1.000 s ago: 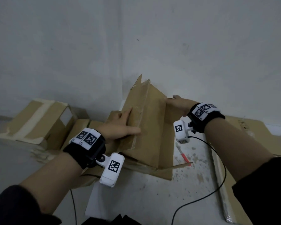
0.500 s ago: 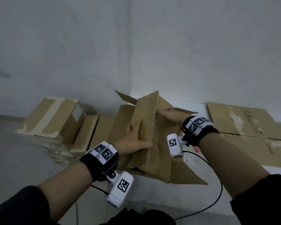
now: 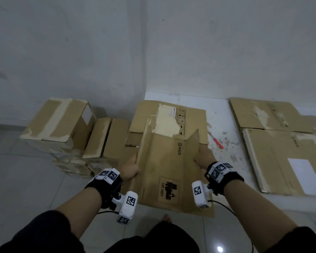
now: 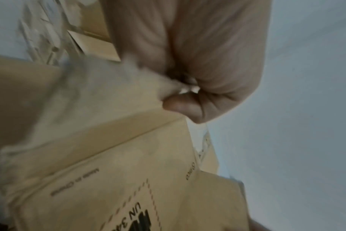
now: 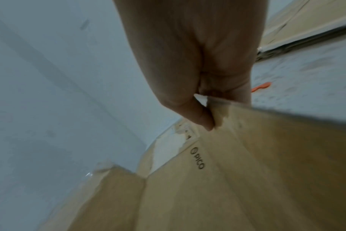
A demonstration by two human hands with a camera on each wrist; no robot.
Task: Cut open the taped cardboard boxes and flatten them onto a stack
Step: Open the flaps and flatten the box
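Two hands, left hand [image 3: 129,168] and right hand [image 3: 203,157], clamp the flattened brown cardboard box [image 3: 169,172] by opposite side edges, long axis pointing away.

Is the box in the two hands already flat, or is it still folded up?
Nearly flat. The box is spread open, but both side panels still stand up where the left hand and right hand grip them.

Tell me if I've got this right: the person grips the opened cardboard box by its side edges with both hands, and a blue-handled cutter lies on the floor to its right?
Nearly. The cutter has an orange-red handle, not blue; the head view shows it. The rest stands: left hand and right hand grip the opened cardboard box.
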